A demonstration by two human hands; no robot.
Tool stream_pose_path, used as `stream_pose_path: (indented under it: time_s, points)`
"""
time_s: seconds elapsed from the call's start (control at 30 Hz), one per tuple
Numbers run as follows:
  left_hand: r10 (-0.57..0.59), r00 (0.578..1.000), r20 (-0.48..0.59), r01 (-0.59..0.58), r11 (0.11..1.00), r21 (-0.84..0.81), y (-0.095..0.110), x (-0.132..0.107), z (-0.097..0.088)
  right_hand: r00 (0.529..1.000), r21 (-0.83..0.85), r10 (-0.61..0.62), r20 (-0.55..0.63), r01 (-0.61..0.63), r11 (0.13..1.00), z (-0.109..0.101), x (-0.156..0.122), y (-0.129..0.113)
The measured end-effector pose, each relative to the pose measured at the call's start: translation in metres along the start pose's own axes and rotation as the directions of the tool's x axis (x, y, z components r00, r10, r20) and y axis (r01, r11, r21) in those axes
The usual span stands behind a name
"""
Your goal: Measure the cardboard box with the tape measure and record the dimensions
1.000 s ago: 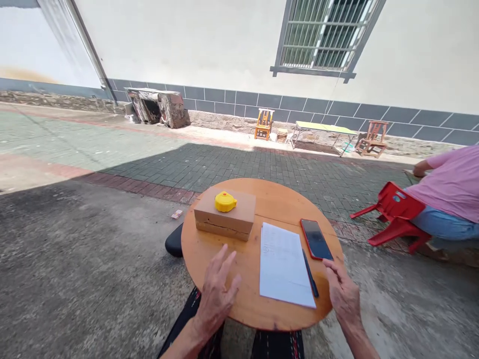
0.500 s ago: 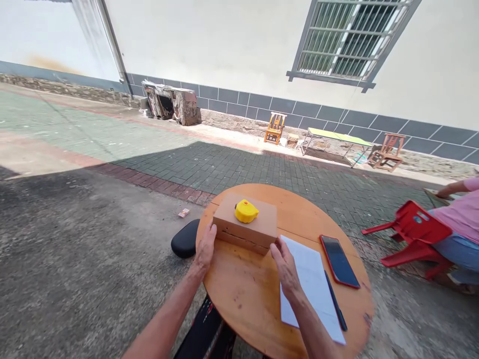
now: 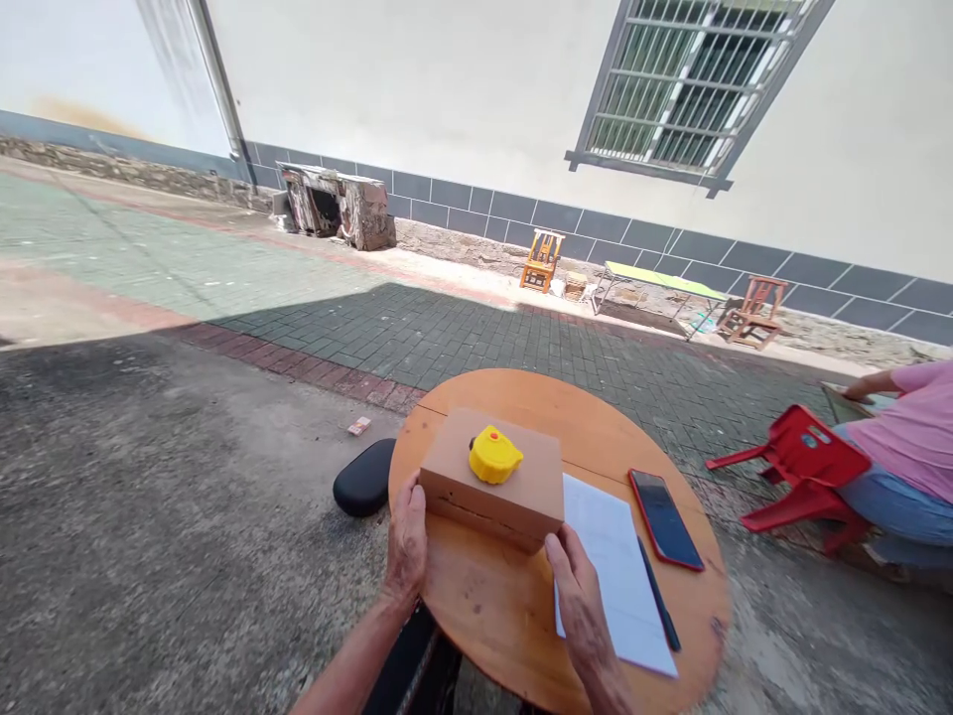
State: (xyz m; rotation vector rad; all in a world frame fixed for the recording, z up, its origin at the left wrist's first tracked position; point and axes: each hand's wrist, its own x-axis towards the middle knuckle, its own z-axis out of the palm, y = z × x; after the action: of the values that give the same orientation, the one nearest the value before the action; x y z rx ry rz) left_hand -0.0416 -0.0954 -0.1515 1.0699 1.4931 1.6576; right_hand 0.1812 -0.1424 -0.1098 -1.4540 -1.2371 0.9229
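Note:
A brown cardboard box (image 3: 491, 501) is on the round wooden table (image 3: 476, 606), with a yellow tape measure (image 3: 494, 456) lying on its lid. My left hand (image 3: 407, 536) grips the box's left front corner, thumb towards me. At the opposite front corner, my right hand (image 3: 576, 586) holds the box's right side; its farther fingers are partly hidden. White paper sheets (image 3: 614, 576) lie beside the box, under my right hand. A black pen (image 3: 658, 596) rests along the paper's right edge, and a red-cased phone (image 3: 665, 519) lies farther right.
A black case-like object (image 3: 363, 479) sits at the table's left edge. To the right, a person in a pink shirt (image 3: 912, 437) sits on a red plastic chair (image 3: 811, 457). Along the wall stand wooden chairs (image 3: 541, 260) and a green-topped folding table (image 3: 662, 279).
The box, with the tape measure on it, has come closer to me between my hands. Both hands have drawn back with it. The view has shifted slightly.

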Motion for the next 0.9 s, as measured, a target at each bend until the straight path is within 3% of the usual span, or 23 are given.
stream_pose_path:
  time_s: [0.13, 0.27, 0.5, 0.7, 0.8, 0.9]
  points:
    - [0.042, 0.999, -0.024, -0.041, 0.999, 0.026, 0.001, -0.004, 0.000, 0.992, -0.039, 0.017, -0.125, -0.022, 0.999, -0.014, 0.001, -0.008]
    - [0.077, 0.997, -0.028, -0.075, 0.996, 0.039, 0.002, -0.006, -0.001, 0.967, -0.151, -0.109, -0.229, 0.075, 0.986, -0.021, 0.008, -0.039]
    - [0.095, 0.995, 0.018, -0.096, 0.994, 0.052, 0.000, -0.003, 0.001, 0.946, -0.345, -0.325, -0.014, 0.300, 0.889, 0.016, 0.037, -0.080]
    - [0.118, 0.992, 0.037, -0.120, 0.990, 0.067, -0.004, -0.003, 0.001, 0.939, -0.464, -0.315, 0.139, 0.343, 0.817, 0.052, 0.055, -0.095]
    - [0.117, 0.992, 0.040, -0.120, 0.990, 0.075, -0.006, -0.002, 0.002, 0.938, -0.478, -0.301, 0.172, 0.346, 0.807, 0.057, 0.059, -0.093]
    - [0.110, 0.993, 0.041, -0.113, 0.991, 0.078, -0.006, -0.001, 0.002, 0.952, -0.417, -0.275, 0.136, 0.307, 0.856, 0.056, 0.061, -0.091]
